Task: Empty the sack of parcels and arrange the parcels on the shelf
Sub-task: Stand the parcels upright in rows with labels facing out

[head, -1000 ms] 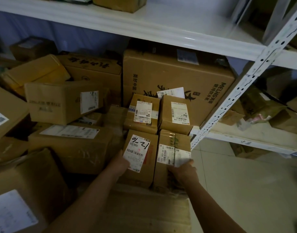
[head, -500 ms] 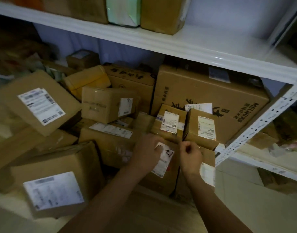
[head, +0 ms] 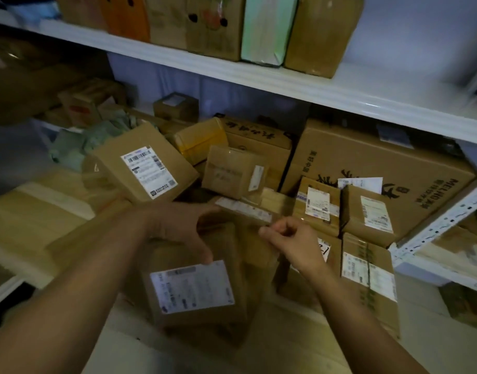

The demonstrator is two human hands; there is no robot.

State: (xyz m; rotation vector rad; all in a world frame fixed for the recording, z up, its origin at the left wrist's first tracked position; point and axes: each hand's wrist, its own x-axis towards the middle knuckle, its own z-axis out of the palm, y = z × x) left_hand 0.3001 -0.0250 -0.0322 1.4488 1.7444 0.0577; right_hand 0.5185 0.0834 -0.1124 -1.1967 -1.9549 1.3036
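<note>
Brown cardboard parcels are piled on the low shelf level under a white shelf board [head: 340,93]. My left hand [head: 178,230] curves over the top of a box with a white label [head: 191,290] at the front, thumb on its front face just above the label. My right hand [head: 291,238] hovers beside it with fingers curled and holds nothing. Just right of that hand, small labelled parcels [head: 367,214] stand stacked two high. One with handwriting [head: 325,249] is partly hidden behind my right hand. No sack can be made out.
A large printed carton [head: 380,163] stands behind the small stack. A tilted labelled box [head: 143,168] and green bags [head: 91,141] lie to the left. Upright boxes [head: 259,28] line the upper shelf. A white perforated upright [head: 442,225] bounds the right side.
My view has swung left and up. Both hands left the two lower stacked parcels and moved left; the left hand now sits on the front labelled box and the right hand has curled.
</note>
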